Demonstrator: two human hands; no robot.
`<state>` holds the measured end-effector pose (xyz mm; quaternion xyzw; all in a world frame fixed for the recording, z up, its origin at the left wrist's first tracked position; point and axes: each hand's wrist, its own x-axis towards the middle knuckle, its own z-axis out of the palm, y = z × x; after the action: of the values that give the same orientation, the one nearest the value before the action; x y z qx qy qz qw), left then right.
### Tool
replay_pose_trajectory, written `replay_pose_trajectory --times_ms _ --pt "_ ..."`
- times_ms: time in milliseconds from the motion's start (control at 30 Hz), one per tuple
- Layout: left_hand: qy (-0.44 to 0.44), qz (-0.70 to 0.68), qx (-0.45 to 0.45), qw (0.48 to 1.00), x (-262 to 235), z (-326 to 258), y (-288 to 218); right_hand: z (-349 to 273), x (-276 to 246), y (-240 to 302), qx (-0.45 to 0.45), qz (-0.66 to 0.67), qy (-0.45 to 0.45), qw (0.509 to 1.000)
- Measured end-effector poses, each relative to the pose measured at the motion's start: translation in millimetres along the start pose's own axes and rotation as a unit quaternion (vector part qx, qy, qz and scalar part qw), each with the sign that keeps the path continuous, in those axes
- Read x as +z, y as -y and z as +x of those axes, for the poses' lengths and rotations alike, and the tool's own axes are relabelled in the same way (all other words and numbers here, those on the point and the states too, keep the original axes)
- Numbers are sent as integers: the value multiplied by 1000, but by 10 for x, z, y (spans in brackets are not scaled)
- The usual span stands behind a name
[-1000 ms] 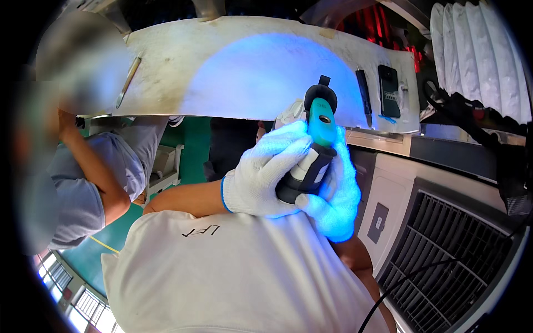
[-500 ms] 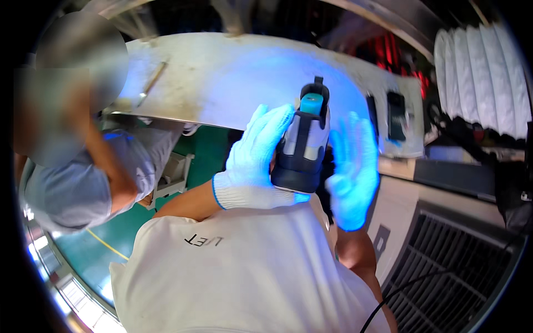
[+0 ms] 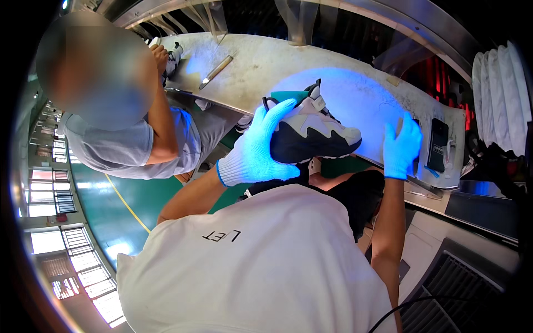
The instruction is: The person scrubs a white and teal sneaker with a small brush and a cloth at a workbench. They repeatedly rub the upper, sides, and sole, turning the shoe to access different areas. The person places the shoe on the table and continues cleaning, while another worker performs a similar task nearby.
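My left hand [image 3: 252, 150], in a white knit glove lit blue, grips a sneaker [image 3: 313, 126] around its heel end. The shoe is grey and white with a thick black wavy sole and teal material in its opening. It is held side-on above the table's near edge, toe pointing right. My right hand [image 3: 402, 150], gloved alike, is over the right part of the table, thumb and fingers apart. It is beside a dark slim object [image 3: 416, 126], partly hidden by the glove; I cannot tell whether they touch.
A black phone-like device [image 3: 438, 145] lies right of my right hand. On the worktable [image 3: 250, 72] at left is a light-handled tool [image 3: 216, 72]. A co-worker in a grey shirt [image 3: 119, 141] sits at left, handling another shoe [image 3: 174, 58]. A white ribbed duct [image 3: 502, 97] hangs at right.
The shoe has turned from end-on to side-on, toe right, still in my left hand. My right hand has moved away from the shoe toward the table's right end. The view has shifted.
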<state>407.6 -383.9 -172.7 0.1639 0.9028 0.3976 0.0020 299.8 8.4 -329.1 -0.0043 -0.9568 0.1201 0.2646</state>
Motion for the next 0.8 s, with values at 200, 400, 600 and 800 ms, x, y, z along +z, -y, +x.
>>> replay_pose_trajectory --times_ms 200,400,600,800 --pt "24 10 -47 999 34 103 -213 146 0 -241 103 -129 18 986" --pt "67 76 -47 994 -12 310 -472 348 -43 -237 94 214 154 960" --pt "125 146 -74 979 -134 575 -640 674 -914 1473 244 859 83 442" --pt "108 185 -51 975 -83 732 -729 894 -704 1931 253 898 -2 359"
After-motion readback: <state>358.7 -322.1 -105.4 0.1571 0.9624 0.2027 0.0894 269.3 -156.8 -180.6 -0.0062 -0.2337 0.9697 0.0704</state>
